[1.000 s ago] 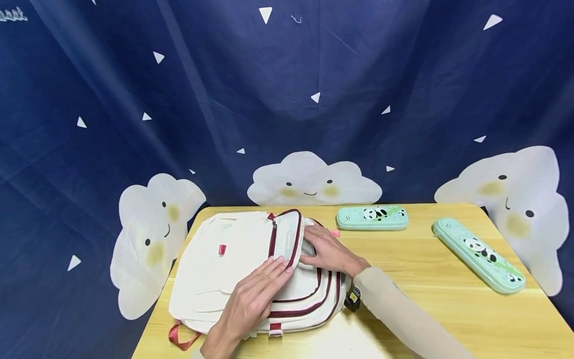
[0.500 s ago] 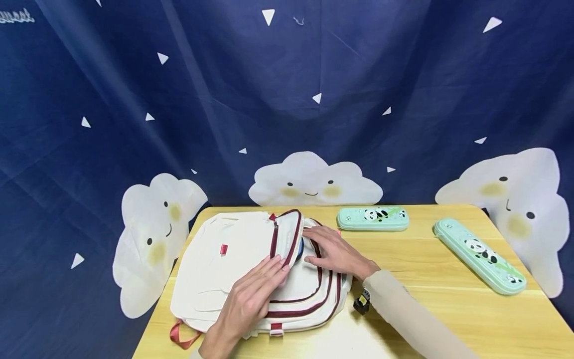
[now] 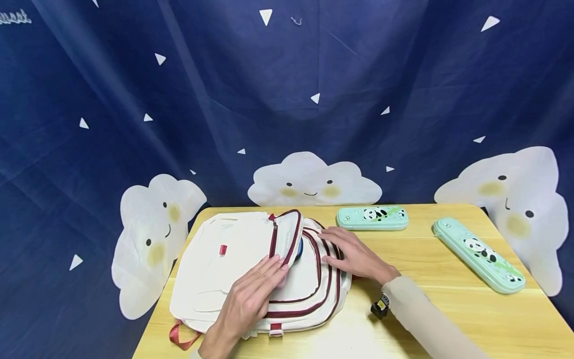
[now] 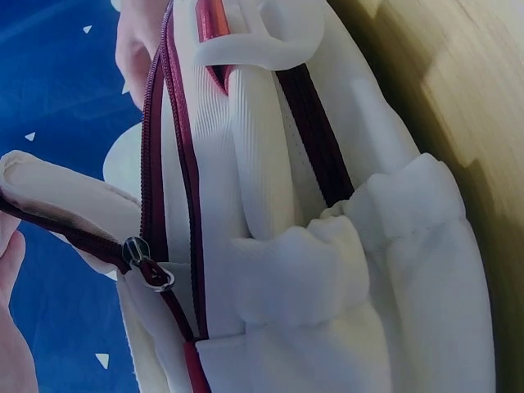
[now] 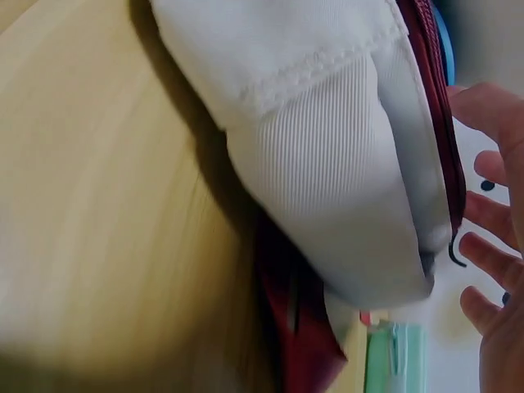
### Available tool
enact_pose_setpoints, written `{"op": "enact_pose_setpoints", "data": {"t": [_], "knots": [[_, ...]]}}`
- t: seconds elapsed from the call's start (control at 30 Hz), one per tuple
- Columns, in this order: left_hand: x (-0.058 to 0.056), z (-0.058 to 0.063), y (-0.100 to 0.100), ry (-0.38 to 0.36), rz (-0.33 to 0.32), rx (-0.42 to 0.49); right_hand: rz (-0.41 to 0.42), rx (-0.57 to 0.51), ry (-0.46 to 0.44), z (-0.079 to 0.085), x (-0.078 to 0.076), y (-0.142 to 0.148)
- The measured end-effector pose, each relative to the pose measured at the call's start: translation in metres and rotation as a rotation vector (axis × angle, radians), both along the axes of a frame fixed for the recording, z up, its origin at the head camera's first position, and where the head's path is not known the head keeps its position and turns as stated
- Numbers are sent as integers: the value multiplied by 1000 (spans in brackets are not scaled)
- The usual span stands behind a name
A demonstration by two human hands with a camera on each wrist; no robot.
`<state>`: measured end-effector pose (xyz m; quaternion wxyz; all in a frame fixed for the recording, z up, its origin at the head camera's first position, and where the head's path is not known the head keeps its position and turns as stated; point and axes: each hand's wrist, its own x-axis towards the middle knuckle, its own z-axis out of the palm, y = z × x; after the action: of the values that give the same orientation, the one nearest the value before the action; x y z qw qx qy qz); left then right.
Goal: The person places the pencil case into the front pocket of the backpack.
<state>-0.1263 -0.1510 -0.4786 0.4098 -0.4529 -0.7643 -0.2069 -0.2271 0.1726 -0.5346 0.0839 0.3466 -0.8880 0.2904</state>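
Here, in the head view, a white backpack lies on the table, lower centre; the left hand pinches its raised flap, and the right hand has relaxed fingers at its right edge. A mint panda case lies right of centre, a second case farther right. In the left-wrist view, a zip pull shows at left. In the right-wrist view, loose fingers appear at the right edge.

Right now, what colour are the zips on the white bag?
The zips are dark red; they show best in the left wrist view.
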Motion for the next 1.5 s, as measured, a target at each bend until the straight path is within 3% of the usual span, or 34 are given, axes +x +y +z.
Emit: {"op": "enact_pose_setpoints", "data": {"t": [0.33,0.73,0.9,1.27,1.5], "knots": [[0,1,-1,10,11,-26,-94,6,24,-3,16,48],[0,1,0,9,7,-44,-281,10,77,-6,50,143],[1,0,-3,-3,13,-45,-321,2,116,-7,62,175],[1,0,-4,-13,11,-41,-373,4,180,-11,75,211],[1,-1,-4,-27,17,-40,-413,8,157,-11,83,226]]}}
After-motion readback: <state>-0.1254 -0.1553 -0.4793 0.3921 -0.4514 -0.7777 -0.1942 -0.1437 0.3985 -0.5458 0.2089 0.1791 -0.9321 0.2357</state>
